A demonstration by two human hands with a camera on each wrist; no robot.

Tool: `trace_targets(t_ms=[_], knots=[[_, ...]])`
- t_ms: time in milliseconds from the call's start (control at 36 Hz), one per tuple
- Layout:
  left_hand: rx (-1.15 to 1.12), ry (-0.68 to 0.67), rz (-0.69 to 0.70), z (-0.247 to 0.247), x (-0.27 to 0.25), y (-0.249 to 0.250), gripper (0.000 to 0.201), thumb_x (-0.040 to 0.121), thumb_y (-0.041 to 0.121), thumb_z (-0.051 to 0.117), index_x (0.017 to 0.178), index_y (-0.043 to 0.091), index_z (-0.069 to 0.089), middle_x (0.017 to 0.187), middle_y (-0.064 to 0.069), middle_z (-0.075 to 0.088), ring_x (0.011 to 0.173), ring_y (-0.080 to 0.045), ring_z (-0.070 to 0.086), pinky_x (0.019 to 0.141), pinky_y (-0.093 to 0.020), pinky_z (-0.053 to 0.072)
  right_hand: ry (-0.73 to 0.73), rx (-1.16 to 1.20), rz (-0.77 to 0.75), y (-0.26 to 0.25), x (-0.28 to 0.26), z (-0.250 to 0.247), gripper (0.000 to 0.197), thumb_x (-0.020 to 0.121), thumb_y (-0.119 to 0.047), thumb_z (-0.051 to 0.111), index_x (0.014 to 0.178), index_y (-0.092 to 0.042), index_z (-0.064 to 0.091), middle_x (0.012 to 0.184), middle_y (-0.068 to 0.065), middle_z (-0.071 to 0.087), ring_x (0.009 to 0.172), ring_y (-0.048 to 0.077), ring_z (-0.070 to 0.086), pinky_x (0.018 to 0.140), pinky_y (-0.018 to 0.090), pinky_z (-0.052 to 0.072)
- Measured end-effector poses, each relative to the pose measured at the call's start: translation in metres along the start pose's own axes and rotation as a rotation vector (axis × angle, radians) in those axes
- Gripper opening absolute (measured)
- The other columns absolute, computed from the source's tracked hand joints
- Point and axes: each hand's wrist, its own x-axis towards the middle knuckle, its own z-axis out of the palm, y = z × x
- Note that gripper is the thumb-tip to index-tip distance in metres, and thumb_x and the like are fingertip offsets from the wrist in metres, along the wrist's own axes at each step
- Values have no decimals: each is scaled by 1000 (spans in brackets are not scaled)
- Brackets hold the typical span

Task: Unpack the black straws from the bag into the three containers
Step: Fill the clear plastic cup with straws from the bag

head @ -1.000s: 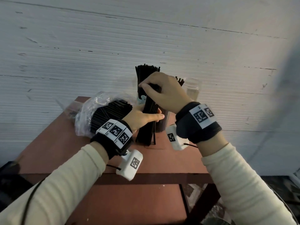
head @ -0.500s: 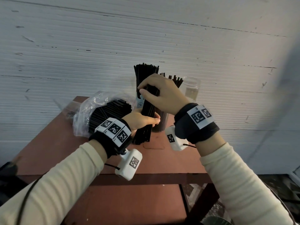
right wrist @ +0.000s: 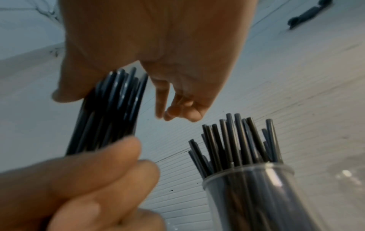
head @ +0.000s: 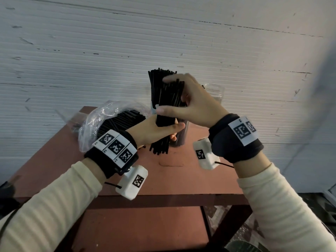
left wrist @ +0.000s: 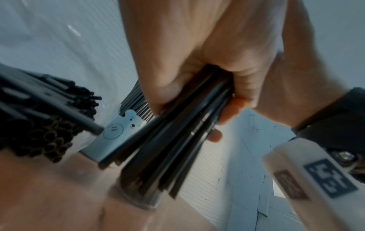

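Observation:
A bundle of black straws point(head: 168, 106) stands nearly upright above the red-brown table point(head: 181, 179), its lower ends clear of the top. My left hand point(head: 174, 131) grips its lower part. My right hand point(head: 161, 95) holds the upper part, thumb across the front and forefinger over the tips. In the left wrist view my left hand point(left wrist: 197, 118) clasps the bundle point(left wrist: 173, 153). The right wrist view has the bundle point(right wrist: 110, 109) under my thumb. The clear bag point(head: 109, 120) of straws lies at the left. A bear-labelled container point(left wrist: 118, 132) full of straws stands behind the bundle.
A second clear container point(right wrist: 247, 187), partly filled with straws, stands just right of the bundle. A third clear container point(head: 215, 93) stands further right by the white ribbed wall. The table's front edge is close to my wrists, with a lower shelf beneath.
Both hands have raised the bundle off the table top. My right hand has slid up to the bundle's tips.

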Motion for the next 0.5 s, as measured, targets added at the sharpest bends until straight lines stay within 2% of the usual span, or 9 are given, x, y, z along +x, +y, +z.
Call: trace_targets(t_ms=[56, 111, 139, 194, 250, 306, 361, 417, 500], knots=[[10, -53, 41, -1, -3, 12, 32, 95, 24, 61, 63, 27, 62, 62, 8, 62, 70, -18, 65, 77, -34, 55, -129, 84, 45, 0, -1, 1, 56, 71, -44, 82, 110, -8, 63, 107, 7, 66, 96, 13, 62, 87, 29, 51], [37, -102, 70, -2, -3, 17, 28, 94, 11, 61, 67, 15, 64, 60, 8, 63, 64, -7, 63, 67, -23, 51, -241, 95, 28, 3, -2, 6, 47, 74, -41, 80, 95, -1, 67, 92, 15, 69, 87, 25, 66, 80, 43, 53], [55, -111, 79, -1, -4, 19, 25, 93, 11, 62, 69, 9, 65, 61, 5, 65, 64, -8, 64, 66, -21, 52, -251, 99, 14, 4, -2, 7, 41, 76, -37, 79, 86, 0, 66, 82, 15, 68, 78, 26, 66, 73, 42, 54], [43, -94, 80, 1, -4, 19, 24, 92, 17, 65, 80, -4, 67, 74, -11, 69, 74, -22, 68, 74, -33, 57, -200, 115, 2, 6, 0, 6, 31, 78, -22, 77, 72, 1, 58, 63, 6, 59, 59, 16, 57, 58, 32, 50], [-14, -59, 64, 2, 0, 14, 31, 88, 25, 70, 92, -6, 67, 86, -19, 70, 84, -28, 69, 83, -40, 57, -139, 104, -17, 5, 3, 1, 29, 79, -14, 75, 68, 0, 52, 59, 2, 50, 56, 9, 49, 54, 26, 42], [-53, 32, 55, 3, 8, 11, 47, 76, 39, 80, 110, 9, 65, 100, -10, 72, 98, -21, 68, 90, -39, 55, -87, 112, -31, 5, 8, -6, 25, 80, -14, 73, 67, -6, 53, 60, -2, 52, 57, 6, 50, 55, 23, 41], [-53, 225, 68, 4, 15, 9, 70, 66, 45, 86, 123, 24, 51, 111, 4, 65, 104, -8, 63, 92, -31, 53, 13, 147, -21, 5, 15, -18, 26, 81, -12, 73, 64, -13, 54, 59, -10, 52, 56, 1, 51, 55, 17, 40], [-63, 430, 110, 7, 22, 8, 84, 58, 42, 90, 120, 26, 36, 110, 3, 54, 102, -7, 58, 87, -24, 51, 141, 163, -3, 6, 24, -32, 25, 82, -12, 73, 67, -2, 56, 61, -5, 52, 55, 1, 50, 52, 17, 40], [-28, 577, 122, 8, 36, 2, 100, 41, 59, 81, 119, 31, 24, 116, -4, 39, 108, -14, 48, 91, -25, 46, 287, 173, 37, 10, 35, -52, 28, 83, -15, 73, 77, 9, 59, 64, 0, 54, 53, 3, 52, 49, 18, 42]])
